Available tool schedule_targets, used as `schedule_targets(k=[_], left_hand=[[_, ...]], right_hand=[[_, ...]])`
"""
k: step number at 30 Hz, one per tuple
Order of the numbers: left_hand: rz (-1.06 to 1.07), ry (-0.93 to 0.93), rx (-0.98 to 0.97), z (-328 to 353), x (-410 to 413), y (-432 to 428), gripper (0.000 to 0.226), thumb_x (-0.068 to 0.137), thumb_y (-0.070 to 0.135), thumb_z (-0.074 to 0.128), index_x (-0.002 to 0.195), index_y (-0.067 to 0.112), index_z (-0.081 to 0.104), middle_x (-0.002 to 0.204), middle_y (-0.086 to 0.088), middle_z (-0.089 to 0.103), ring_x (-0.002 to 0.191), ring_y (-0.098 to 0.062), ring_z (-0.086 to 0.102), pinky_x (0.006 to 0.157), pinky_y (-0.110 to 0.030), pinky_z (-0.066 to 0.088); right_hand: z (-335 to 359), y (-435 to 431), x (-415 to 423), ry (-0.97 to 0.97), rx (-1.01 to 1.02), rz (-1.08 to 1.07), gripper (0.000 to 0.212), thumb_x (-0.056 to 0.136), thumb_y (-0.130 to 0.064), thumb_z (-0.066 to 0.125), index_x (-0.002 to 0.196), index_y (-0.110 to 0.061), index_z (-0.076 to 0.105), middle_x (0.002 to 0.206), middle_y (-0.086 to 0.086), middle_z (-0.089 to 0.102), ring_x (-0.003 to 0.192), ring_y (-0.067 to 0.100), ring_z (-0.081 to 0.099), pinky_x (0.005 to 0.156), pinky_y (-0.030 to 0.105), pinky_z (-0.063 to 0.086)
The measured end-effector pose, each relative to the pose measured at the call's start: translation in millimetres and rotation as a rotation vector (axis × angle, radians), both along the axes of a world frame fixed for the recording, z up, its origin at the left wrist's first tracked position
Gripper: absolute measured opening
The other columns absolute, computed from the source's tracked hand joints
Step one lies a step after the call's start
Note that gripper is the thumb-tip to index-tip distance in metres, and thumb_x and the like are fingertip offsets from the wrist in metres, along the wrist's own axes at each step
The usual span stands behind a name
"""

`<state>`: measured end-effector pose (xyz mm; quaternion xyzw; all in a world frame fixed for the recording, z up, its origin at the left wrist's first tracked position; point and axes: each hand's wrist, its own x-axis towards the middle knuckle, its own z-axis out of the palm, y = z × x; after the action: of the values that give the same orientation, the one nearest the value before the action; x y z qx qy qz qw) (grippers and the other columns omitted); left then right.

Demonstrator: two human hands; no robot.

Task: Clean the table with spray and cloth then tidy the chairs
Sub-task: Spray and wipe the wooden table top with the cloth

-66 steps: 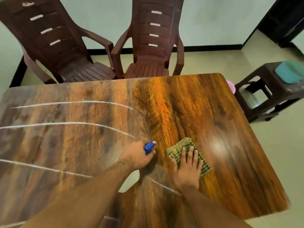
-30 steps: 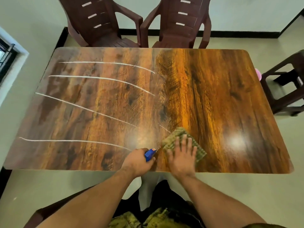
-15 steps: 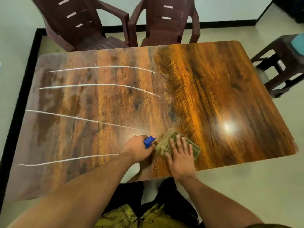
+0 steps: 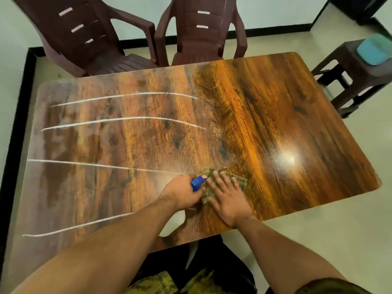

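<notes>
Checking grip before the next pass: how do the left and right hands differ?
Pose: left hand curled, right hand flat with straight fingers. Load: left hand grips the spray bottle, right hand presses the checked cloth. Both are by the table's near edge.

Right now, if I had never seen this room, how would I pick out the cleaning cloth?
Find the glossy wood-grain table, then its near edge, where two hands meet. The cloth lies flat under the right hand, beside the blue-topped spray bottle that the left hand grips. It is the only soft, green-and-tan checked thing on the tabletop.
</notes>
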<state>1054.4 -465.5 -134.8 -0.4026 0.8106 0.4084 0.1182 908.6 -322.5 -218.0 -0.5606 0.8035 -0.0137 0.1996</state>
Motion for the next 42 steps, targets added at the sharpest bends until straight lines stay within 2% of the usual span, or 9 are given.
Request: schedule_targets(k=[3,7,12,19,24,28,32,37,42], left_hand=[[-0.006,-0.022,-0.014,3.1,-4.1,-7.9,0.020,0.093,0.041,0.060,0.088,0.022,0.056,0.077,0.001,0.061,0.069,-0.019,0.056,0.064,-0.029,0.042],[0.016,-0.030,0.010,3.7,-20.6,-18.3,0.022,0.091,0.036,0.060,0.074,0.027,0.048,0.072,0.002,0.058,0.070,-0.024,0.058,0.063,-0.030,0.043],[0.110,0.025,-0.017,14.1,-48.7,-38.5,0.022,0.092,0.038,0.062,0.098,0.018,0.061,0.085,-0.005,0.066,0.079,-0.025,0.064,0.078,-0.038,0.055],[0.212,0.040,-0.023,29.5,-91.0,-67.7,0.031,0.093,0.033,0.064,0.069,0.026,0.044,0.061,0.005,0.049,0.054,-0.014,0.046,0.055,-0.027,0.040],[0.288,0.030,-0.020,28.4,-99.5,-84.2,0.031,0.092,0.036,0.065,0.071,0.030,0.043,0.065,0.007,0.051,0.056,-0.012,0.047,0.057,-0.027,0.037],[0.345,0.012,-0.049,31.1,-98.7,-95.6,0.037,0.093,0.031,0.064,0.065,0.027,0.041,0.057,0.007,0.047,0.052,-0.014,0.043,0.050,-0.026,0.032],[0.391,0.000,-0.044,33.4,-97.1,-108.2,0.038,0.093,0.033,0.067,0.066,0.028,0.040,0.057,0.008,0.045,0.050,-0.011,0.042,0.050,-0.025,0.032],[0.395,0.017,-0.028,32.1,-101.7,-123.3,0.035,0.092,0.029,0.066,0.066,0.027,0.043,0.057,0.008,0.049,0.049,-0.009,0.044,0.049,-0.022,0.034],[0.426,-0.005,-0.035,28.5,-106.9,-139.8,0.036,0.092,0.035,0.066,0.067,0.026,0.042,0.060,0.003,0.050,0.051,-0.012,0.045,0.051,-0.025,0.035]], right_hand=[[3.4,-16.9,-11.6,0.023,0.047,-0.437,0.067,0.104,-0.057,0.016,0.159,-0.027,-0.005,0.166,0.001,-0.018,0.152,0.024,-0.021,0.123,0.049,-0.011],[8.6,-23.0,-43.6,0.024,0.023,0.219,0.066,0.102,-0.061,0.015,0.159,-0.032,-0.002,0.166,-0.003,-0.015,0.153,0.022,-0.017,0.123,0.047,-0.009],[-6.4,-36.8,-66.7,0.104,0.048,-0.329,0.069,0.102,-0.058,0.014,0.161,-0.023,0.006,0.168,0.003,-0.004,0.155,0.026,-0.009,0.124,0.051,-0.004],[-6.6,-24.2,-76.4,0.092,-0.020,0.104,0.066,0.103,-0.060,0.022,0.161,-0.028,0.011,0.169,-0.001,-0.002,0.155,0.022,-0.011,0.122,0.050,-0.003],[-3.3,-87.6,-68.6,0.050,0.020,-0.296,0.069,0.102,-0.057,0.012,0.161,-0.022,0.003,0.167,0.009,-0.010,0.153,0.031,-0.018,0.121,0.054,-0.010],[7.1,-116.5,-71.7,-0.092,-0.056,0.449,0.066,0.103,-0.055,0.017,0.160,-0.023,0.016,0.168,0.004,0.002,0.152,0.026,-0.018,0.121,0.054,-0.011],[-0.5,-171.3,-98.1,0.063,-0.015,-0.154,0.065,0.103,-0.054,0.016,0.160,-0.025,0.003,0.168,0.004,-0.010,0.153,0.029,-0.017,0.121,0.054,-0.013],[2.1,-190.1,-113.5,-0.016,-0.035,0.520,0.066,0.102,-0.056,0.021,0.161,-0.026,0.011,0.169,0.002,-0.002,0.153,0.024,-0.016,0.124,0.056,-0.002],[0.5,-221.5,-107.8,0.090,0.011,0.031,0.071,0.102,-0.057,0.015,0.159,-0.020,-0.006,0.166,0.008,-0.017,0.152,0.031,-0.019,0.120,0.055,-0.013]])
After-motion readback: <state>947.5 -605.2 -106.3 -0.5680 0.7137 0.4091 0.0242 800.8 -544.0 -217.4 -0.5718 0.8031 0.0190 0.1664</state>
